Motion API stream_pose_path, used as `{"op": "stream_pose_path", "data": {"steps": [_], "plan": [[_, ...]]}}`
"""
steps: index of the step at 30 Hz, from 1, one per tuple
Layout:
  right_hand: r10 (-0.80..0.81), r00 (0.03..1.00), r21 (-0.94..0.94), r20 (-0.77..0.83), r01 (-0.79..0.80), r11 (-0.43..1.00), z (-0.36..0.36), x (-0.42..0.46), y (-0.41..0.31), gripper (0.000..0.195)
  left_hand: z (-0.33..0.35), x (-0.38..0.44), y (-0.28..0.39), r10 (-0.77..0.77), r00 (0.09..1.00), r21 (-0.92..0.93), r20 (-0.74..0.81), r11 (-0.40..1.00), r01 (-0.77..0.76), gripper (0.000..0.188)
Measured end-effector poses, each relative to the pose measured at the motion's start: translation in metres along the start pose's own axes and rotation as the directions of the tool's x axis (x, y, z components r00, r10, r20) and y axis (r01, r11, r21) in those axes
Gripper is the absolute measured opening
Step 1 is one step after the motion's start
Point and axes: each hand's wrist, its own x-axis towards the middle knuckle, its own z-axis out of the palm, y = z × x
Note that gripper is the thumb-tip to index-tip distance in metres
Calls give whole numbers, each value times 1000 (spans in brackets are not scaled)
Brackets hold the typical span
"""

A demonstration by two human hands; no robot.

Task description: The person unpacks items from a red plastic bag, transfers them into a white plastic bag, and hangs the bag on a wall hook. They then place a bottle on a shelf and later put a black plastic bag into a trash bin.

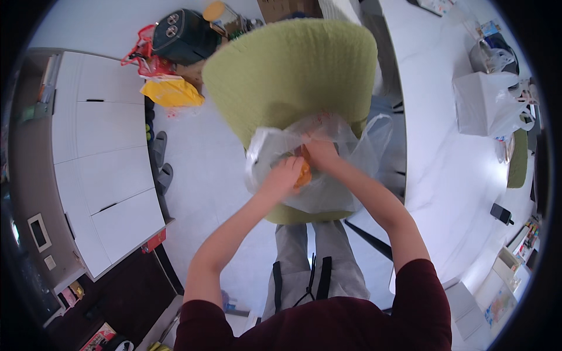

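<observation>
A thin translucent plastic bag [325, 193] with red print lies spread on the seat of a green fabric-covered chair [298, 66]. Both of my hands are over the bag's middle, around a small orange package [304, 175]. My left hand [287, 173] is on the package's left side, its fingers bent against it and somewhat blurred. Just above and to the right, my right hand [320, 151] has its fingers bent down at the package's upper end, where something brownish shows. The fingertips of my right hand are partly hidden.
Right of the chair runs a white marble-patterned table [430, 175] with a white plastic bag [487, 105] and a black phone [501, 213]. A white cabinet [114, 131] stands left, grey slippers [164, 175] beside it. Near the chair's upper left are a yellow bag [173, 92] and a dark green appliance [184, 37].
</observation>
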Motion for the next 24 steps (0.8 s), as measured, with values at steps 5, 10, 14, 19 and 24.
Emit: {"op": "stream_pose_path", "data": {"steps": [5,10,14,19,24], "plan": [[120,985,226,-123,-90,970,-108,-62,-20,48,-98,-49,79,-115,975,-234,-191,970,69,72],[449,881,675,-148,-242,697,-230,-135,-49,56,-147,-126,110,-483,780,-791,-398,612,-24,60],[579,814,979,37,88,-186,-257,-172,-70,65,-165,-201,95,-713,687,-880,-140,-229,-416,57],[180,976,865,-119,191,-464,-226,-147,-170,84,-166,-303,60,-525,842,-564,-126,-660,-496,75],[-207,978,796,-6,-121,-593,-178,-70,-318,92,-175,-403,0,-728,669,-663,-151,-428,-615,76]]}}
